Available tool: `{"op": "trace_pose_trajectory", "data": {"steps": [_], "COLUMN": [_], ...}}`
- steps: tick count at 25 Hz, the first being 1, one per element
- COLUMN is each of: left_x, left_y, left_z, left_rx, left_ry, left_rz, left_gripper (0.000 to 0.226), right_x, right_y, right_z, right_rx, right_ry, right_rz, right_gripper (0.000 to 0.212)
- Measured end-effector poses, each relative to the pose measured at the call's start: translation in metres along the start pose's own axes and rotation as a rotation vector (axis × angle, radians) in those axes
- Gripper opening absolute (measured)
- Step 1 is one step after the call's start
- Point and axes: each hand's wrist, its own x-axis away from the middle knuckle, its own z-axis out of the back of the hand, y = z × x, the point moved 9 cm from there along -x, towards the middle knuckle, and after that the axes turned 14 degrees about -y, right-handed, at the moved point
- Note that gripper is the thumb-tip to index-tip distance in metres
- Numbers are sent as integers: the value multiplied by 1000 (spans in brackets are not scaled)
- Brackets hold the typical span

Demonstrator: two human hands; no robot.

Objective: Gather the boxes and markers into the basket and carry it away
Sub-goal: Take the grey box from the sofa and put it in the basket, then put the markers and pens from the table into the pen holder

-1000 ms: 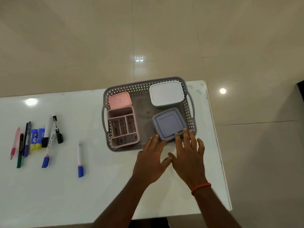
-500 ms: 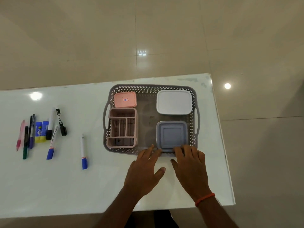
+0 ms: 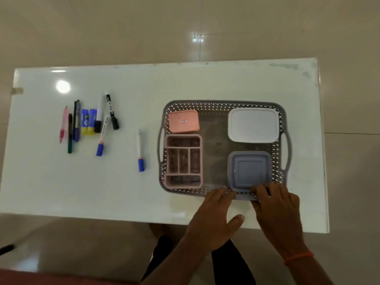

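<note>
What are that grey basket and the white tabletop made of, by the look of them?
The basket looks like moulded plastic with a matt finish: its walls are a regular pierced lattice and the handles are formed in one piece. The tabletop seems glossy, perhaps glass or laminate: it mirrors the ceiling lights sharply. Which of the two, I cannot tell.

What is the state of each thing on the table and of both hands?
Basket: on table, holding four boxes.
Pink box: lid shut.
White box: lid shut.
Grey box: lid shut.
Pink organizer: open, looks empty.
Markers: on table, capped.
Left hand: open, at basket rim.
Right hand: open, at basket rim.
</note>
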Motion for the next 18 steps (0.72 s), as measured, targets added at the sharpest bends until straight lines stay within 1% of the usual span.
{"op": "trace_pose_trajectory", "data": {"steps": [4,7,9,11,12,13,15,16,18], "left_x": [26,40,51,64,71,79,94,102,113], "left_y": [4,11,12,7,0,-10,-31,-41,-66], "left_z": [-27,-49,-55,-45,-35,-23,3,18,43], "left_rx": [39,21,-17,-73,-79,-72,-61,-54,-37], "left_ry": [-99,-203,-255,-201,-160,-123,-56,-24,25], "left_rz": [-91,-157,-234,-311,-319,-313,-305,-298,-265], "left_gripper": [65,68,69,67,65,62,56,52,46], "right_x": [36,60,70,75,75,74,70,67,57], "right_y": [-1,3,2,-8,-19,-35,-79,-104,-152], "right_z": [-8,-14,-15,-7,0,7,25,31,34], "right_rx": [85,158,205,204,184,149,86,67,35], "right_ry": [-77,-110,-137,-145,-138,-125,-35,14,70], "right_rz": [-71,-136,-175,-187,-180,-169,-102,-54,29], "right_gripper": [31,36,41,48,49,48,31,26,34]}}
